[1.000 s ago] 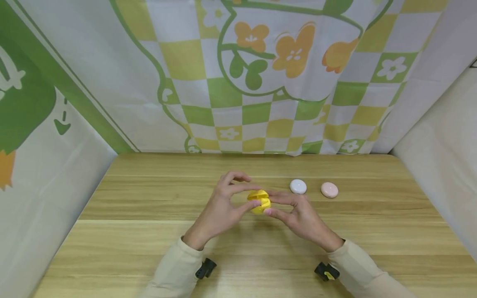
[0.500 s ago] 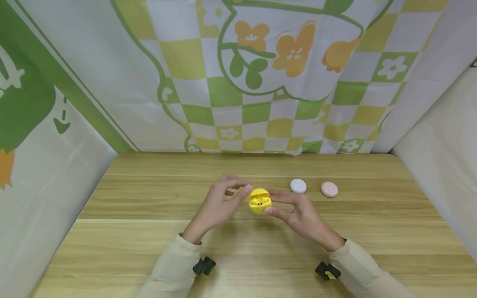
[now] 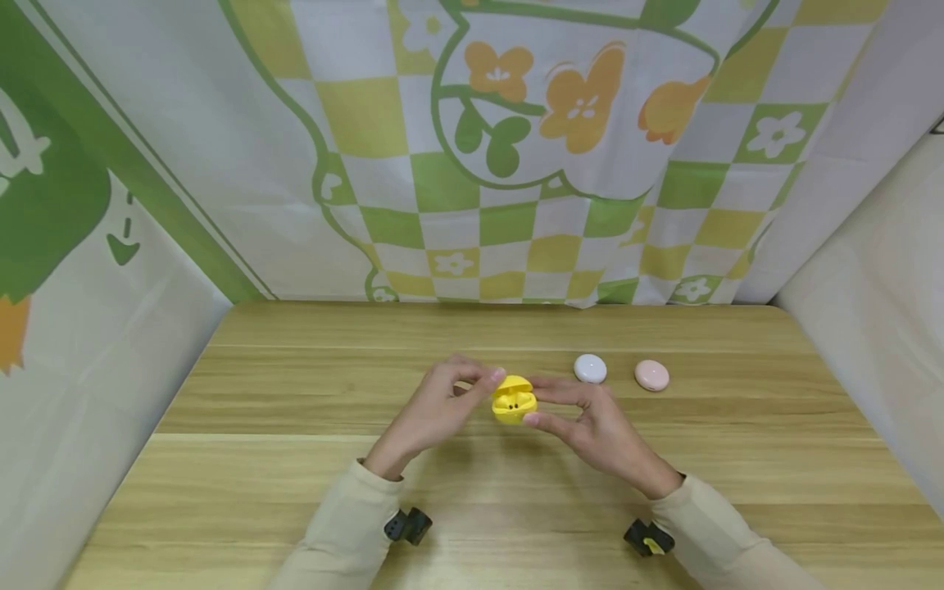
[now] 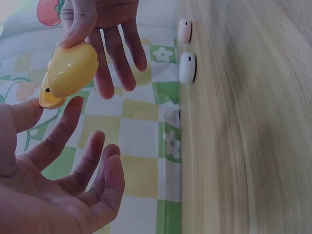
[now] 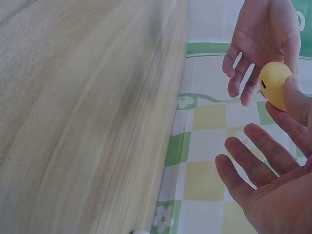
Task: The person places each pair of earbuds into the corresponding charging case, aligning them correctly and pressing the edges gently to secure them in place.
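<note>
Above the table is a yellow earbud case (image 3: 509,417), also in the left wrist view as a glossy yellow case (image 4: 73,70). Its lid (image 3: 515,383) is raised, and yellow earbuds (image 3: 506,401) show inside with dark spots. My right hand (image 3: 601,426) pinches the case's right side between thumb and forefinger; its other fingers stretch out in the right wrist view. At the lid's left edge, the thumb of my left hand (image 3: 435,410) touches the lid. In the left wrist view the left fingers are loosely bent, the forefinger close to the lid.
A white case (image 3: 590,369) and a pink case (image 3: 652,376), both rounded, lie on the wooden table (image 3: 310,483) behind my right hand. A patterned curtain (image 3: 516,238) hangs along the table's back edge. Black devices (image 3: 408,526) are strapped at both wrists.
The left thumb has left the inside of the case, drawn off to the left, and come to the lid's edge. The earbuds are now uncovered. The right hand has kept its grip.
</note>
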The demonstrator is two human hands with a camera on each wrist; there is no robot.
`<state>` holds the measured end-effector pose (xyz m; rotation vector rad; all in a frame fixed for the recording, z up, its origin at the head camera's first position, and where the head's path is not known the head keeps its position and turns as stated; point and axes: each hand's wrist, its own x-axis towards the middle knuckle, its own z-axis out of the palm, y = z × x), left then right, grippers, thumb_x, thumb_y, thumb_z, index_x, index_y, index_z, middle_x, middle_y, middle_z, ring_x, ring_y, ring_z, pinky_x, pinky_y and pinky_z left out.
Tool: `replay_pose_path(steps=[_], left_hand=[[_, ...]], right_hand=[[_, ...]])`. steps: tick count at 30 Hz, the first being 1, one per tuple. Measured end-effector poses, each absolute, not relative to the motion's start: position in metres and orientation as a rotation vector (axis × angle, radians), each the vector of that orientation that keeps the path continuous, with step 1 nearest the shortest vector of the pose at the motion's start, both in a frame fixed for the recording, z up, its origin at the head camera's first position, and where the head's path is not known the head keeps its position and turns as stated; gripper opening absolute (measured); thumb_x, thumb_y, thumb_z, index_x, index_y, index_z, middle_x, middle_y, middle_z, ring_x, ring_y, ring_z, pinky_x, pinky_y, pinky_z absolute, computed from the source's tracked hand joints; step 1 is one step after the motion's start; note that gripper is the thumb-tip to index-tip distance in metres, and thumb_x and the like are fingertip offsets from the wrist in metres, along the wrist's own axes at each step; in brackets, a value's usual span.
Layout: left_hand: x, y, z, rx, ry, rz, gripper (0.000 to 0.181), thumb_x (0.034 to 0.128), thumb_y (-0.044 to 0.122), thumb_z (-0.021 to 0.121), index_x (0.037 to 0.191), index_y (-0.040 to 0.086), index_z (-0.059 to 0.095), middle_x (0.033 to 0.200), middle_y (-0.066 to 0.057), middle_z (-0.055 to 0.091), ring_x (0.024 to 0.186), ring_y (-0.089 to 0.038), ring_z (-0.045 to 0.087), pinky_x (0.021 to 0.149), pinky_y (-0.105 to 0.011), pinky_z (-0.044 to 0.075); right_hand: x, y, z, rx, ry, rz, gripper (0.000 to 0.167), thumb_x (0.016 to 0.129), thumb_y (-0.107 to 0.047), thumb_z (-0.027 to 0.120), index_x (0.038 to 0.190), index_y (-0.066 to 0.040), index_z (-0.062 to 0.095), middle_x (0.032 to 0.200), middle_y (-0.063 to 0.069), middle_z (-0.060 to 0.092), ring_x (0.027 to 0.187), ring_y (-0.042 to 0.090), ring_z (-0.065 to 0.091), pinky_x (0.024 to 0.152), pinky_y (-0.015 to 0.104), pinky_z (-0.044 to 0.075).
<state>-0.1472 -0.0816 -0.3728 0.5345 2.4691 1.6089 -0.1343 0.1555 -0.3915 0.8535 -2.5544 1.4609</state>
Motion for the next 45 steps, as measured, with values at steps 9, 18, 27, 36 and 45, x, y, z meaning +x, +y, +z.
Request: replay_pose_path(steps=[9,18,27,36,45], left_hand=[[-0.146,-0.081,-0.375,0.565,2.454,1.656,0.025,0.1017,0.03,0.064,0.1,0.009,0.078,0.122,-0.007,0.063,0.118,-0.025,0.055,0.095,-0.046,0.051],[-0.142,-0.079,-0.377,0.639,2.5,1.668,0.019,0.0959,0.027,0.073,0.102,0.009,0.076,0.124,-0.006,0.06,0.122,-0.026,0.051,0.099,-0.051,0.047],[-0.141,-0.079,-0.378,0.7,2.533,1.667,0.023,0.0947,0.028,0.075,0.108,0.009,0.075,0.126,-0.005,0.058,0.123,-0.024,0.051,0.099,-0.048,0.047],[-0.139,-0.081,-0.382,0.761,2.528,1.617,0.026,0.0964,0.029,0.073,0.112,0.009,0.074,0.127,-0.004,0.057,0.123,-0.025,0.051,0.099,-0.049,0.047],[-0.14,-0.081,-0.384,0.721,2.49,1.646,0.023,0.0996,0.027,0.068,0.108,0.006,0.073,0.126,-0.006,0.057,0.123,-0.027,0.051,0.099,-0.052,0.046]], right_hand=[[-0.135,0.156,-0.394,0.855,-2.548,1.479,0.026,0.086,-0.014,0.082,0.112,-0.013,0.079,0.127,0.006,0.069,0.122,0.025,0.063,0.102,0.047,0.049],[-0.135,0.158,-0.395,0.813,-2.557,1.527,0.029,0.088,-0.014,0.081,0.117,-0.011,0.077,0.131,0.006,0.067,0.123,0.028,0.062,0.098,0.049,0.052],[-0.136,0.158,-0.393,0.8,-2.554,1.551,0.029,0.088,-0.012,0.08,0.117,-0.01,0.077,0.129,0.006,0.068,0.122,0.028,0.062,0.097,0.049,0.052],[-0.136,0.158,-0.391,0.782,-2.573,1.576,0.026,0.09,-0.013,0.078,0.116,-0.012,0.077,0.13,0.005,0.068,0.123,0.025,0.062,0.1,0.049,0.05],[-0.136,0.158,-0.391,0.831,-2.568,1.463,0.047,0.089,-0.018,0.081,0.132,-0.007,0.067,0.13,0.006,0.067,0.12,0.024,0.063,0.097,0.05,0.052]])
